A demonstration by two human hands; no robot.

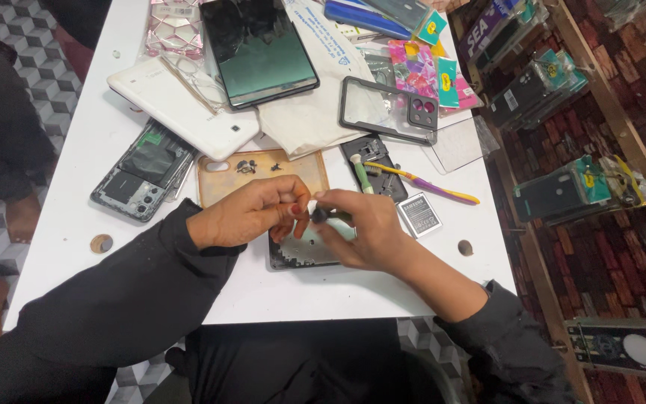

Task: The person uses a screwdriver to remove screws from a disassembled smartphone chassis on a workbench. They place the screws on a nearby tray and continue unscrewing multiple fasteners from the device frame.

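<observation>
Both hands meet over an opened phone (302, 251) lying near the front edge of the white bench (99, 161), roughly at its middle. Left hand (252, 213): fingers curled, tips pinched on something too small to make out. Right hand (364, 228): closed round a small dark-tipped tool (321, 215), its tip just beside the left fingertips, above the phone's upper edge.

Judgement: fine work, so it pays to keep both wrists resting on the bench, the tool upright and pressure light; the pinched piece could drop easily.

Just behind the hands, a tan phone back cover (259, 173) lies flat with tiny dark parts on it, a handy catch tray. Toward the left edge, another opened phone (142, 170). To the right, a flat battery (419, 215) and a purple-and-yellow toothbrush (424, 183). Toward the back edge, a white tablet (181, 108) and a dark tablet (257, 49).
</observation>
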